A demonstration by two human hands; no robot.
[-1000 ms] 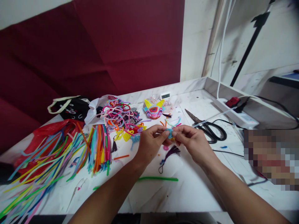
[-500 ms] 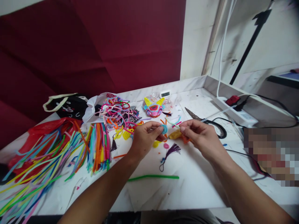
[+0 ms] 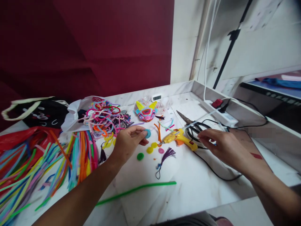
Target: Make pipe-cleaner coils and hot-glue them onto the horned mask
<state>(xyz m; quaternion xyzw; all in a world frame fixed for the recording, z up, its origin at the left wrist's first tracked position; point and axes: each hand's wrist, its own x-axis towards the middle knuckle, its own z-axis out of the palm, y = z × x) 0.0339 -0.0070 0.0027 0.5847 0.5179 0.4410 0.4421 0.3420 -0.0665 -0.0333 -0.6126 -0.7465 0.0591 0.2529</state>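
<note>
My left hand [image 3: 131,141] is closed, pinching a small light-blue coiled pipe-cleaner disc [image 3: 147,133] between thumb and fingers. My right hand [image 3: 217,144] hovers beside the scissors' black handles, fingers loosely bent and apart, nothing seen in them. A yellow hot glue gun [image 3: 176,136] lies on the table between my hands, its nozzle towards the left. Below its tip are yellow discs [image 3: 150,150], a pink disc [image 3: 161,150] and a green disc [image 3: 140,156]. A purple tassel [image 3: 168,153] lies nearby. The scissors [image 3: 187,119] are behind the glue gun.
A colourful horned mask-like craft piece [image 3: 146,111] sits at the back by a small digital timer [image 3: 156,97]. Bundles of pipe cleaners [image 3: 82,153] and a tangled heap [image 3: 103,116] fill the left. A power strip [image 3: 223,116] and cables run along the right. A green pipe cleaner [image 3: 141,187] lies in front.
My right hand has left the glue gun, which now rests on the table, and moved right. My left hand still holds the blue disc. The view has turned right.
</note>
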